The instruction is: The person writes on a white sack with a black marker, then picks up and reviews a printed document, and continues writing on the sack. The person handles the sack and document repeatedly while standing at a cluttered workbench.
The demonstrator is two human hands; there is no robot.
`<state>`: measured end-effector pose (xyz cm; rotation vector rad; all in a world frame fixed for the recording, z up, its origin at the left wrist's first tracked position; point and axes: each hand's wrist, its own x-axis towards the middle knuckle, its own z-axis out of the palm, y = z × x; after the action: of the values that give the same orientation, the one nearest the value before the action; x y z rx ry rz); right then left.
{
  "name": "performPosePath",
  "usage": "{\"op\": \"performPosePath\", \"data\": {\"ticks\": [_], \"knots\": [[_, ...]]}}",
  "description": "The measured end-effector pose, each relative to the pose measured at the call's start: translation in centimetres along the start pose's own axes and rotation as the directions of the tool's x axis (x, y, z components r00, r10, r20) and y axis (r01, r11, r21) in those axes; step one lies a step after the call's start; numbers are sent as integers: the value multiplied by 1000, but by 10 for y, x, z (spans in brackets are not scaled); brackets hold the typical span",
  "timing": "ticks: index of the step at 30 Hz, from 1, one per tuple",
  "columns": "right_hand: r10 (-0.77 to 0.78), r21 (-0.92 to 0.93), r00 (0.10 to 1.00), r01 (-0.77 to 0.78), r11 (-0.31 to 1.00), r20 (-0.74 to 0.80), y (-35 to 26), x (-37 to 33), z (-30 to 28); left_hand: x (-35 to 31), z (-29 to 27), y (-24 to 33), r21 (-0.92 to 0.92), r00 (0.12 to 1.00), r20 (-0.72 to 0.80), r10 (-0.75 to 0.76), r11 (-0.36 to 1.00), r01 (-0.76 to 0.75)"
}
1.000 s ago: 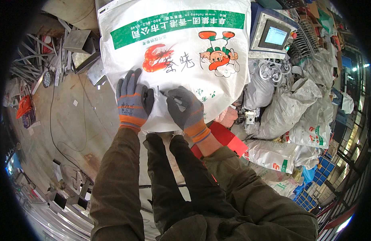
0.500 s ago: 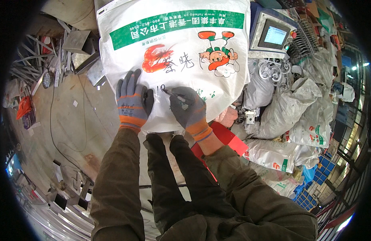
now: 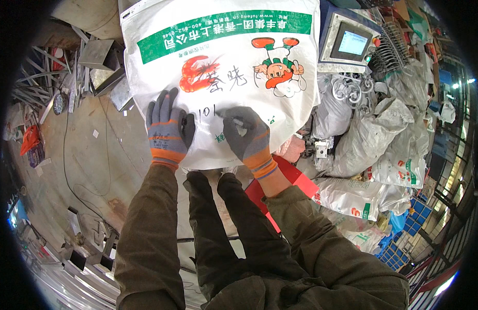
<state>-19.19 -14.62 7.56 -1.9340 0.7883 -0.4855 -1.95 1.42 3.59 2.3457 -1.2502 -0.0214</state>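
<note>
A white woven sack (image 3: 146, 77) lies spread before me, printed with a green band, a red shrimp and a cartoon figure, all upside down to me. Black handwriting (image 3: 207, 111) runs across it below the shrimp. My left hand (image 3: 168, 132), in a grey and orange work glove, lies flat on the sack left of the writing, its fingers stretched out. In a matching glove, my right hand (image 3: 249, 135) is closed round a marker pen (image 3: 219, 114). The pen's tip is at the right end of the lowest row of writing; most of its body is hidden by the fingers.
At the far right stands a control box with a lit screen (image 3: 351, 43). Filled sacks (image 3: 373, 134) and scrolled metal pieces (image 3: 348, 90) crowd the right side. A red container (image 3: 288, 181) is beside my right forearm. Metal strips (image 3: 34, 82) and box-shaped pieces (image 3: 96, 54) lie at left.
My right hand has shifted a little to the right with the marker pen, and the lowest row of writing has grown longer. My left hand stays flat on the sack.
</note>
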Motion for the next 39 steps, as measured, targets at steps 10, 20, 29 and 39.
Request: {"op": "performPosePath", "data": {"ticks": [10, 20, 29, 39], "knots": [[29, -12, 999, -29, 999, -43, 2, 2, -2, -1, 1, 0, -39, 1000, 10, -16, 999, 16], [57, 42, 998, -56, 998, -31, 7, 2, -7, 0, 2, 0, -13, 1000, -3, -8, 1000, 8], [29, -15, 995, -30, 999, -92, 10, -6, -25, -1, 3, 2, -27, 1000, -15, -22, 999, 22], [16, 24, 978, -11, 1000, -210, 35, -2, -35, 1, 4, -1, 15, 1000, -6, 5, 1000, -5]]}}
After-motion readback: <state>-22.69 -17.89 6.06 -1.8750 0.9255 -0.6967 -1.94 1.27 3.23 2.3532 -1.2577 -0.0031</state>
